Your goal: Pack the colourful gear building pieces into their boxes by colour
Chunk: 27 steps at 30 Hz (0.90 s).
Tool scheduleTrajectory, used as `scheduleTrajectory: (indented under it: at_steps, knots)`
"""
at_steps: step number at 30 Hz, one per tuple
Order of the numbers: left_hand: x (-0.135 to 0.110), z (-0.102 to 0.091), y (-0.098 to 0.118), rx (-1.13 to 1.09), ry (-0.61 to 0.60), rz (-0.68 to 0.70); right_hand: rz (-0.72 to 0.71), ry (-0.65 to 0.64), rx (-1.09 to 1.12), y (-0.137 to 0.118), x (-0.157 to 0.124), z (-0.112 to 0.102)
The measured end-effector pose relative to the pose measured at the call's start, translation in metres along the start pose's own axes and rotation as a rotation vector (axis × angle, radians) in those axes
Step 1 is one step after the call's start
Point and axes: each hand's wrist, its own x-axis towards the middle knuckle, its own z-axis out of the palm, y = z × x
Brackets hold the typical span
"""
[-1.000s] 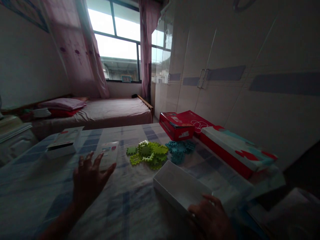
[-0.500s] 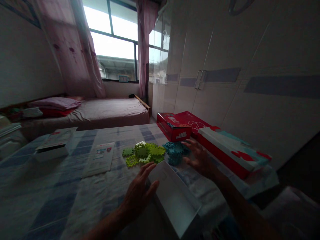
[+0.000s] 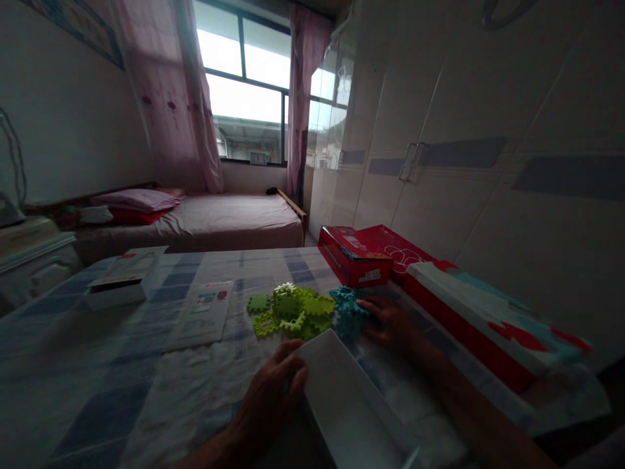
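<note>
My left hand (image 3: 276, 384) is curled against the left edge of an open white box (image 3: 342, 397), fingers bent over its near corner. My right hand (image 3: 393, 326) is on a pile of blue notched-edge pieces (image 3: 347, 311), with its fingers and thumb closed about the pile's right side; part of the pile is hidden by it. Left of the blue pile lies a heap of green and pale notched pieces (image 3: 295, 309), some of them square frames. That heap sits just beyond the white box, apart from both hands.
A red box (image 3: 359, 264) and a flatter red box (image 3: 403, 247) stand behind the blue pile. A long red and white box (image 3: 488, 326) lies on the right. Leftward are a printed sheet (image 3: 202, 316) and a small open carton (image 3: 120, 286) on the checked tablecloth (image 3: 97, 410).
My right hand has come down onto the blue pieces and closed. My left fingers have curled in at the white box's edge. The view has shifted slightly left.
</note>
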Motion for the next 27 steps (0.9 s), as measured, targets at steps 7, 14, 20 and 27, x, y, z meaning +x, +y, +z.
scheduleTrajectory:
  at_steps: [7,14,20,27]
  knots:
    - [0.001,-0.005,-0.009,-0.079,0.041,0.016,0.036,0.066,-0.168,-0.003,0.0,0.008]
    - [-0.005,-0.013,-0.006,-0.073,-0.049,0.115,0.098,-0.022,-0.166,0.004,0.007,0.017]
    - [-0.004,-0.012,-0.003,-0.02,0.0,0.085,0.041,-0.003,-0.291,-0.005,0.011,0.004]
    - [-0.002,-0.015,-0.004,-0.07,0.114,0.153,0.059,0.026,-0.227,-0.005,0.01,0.009]
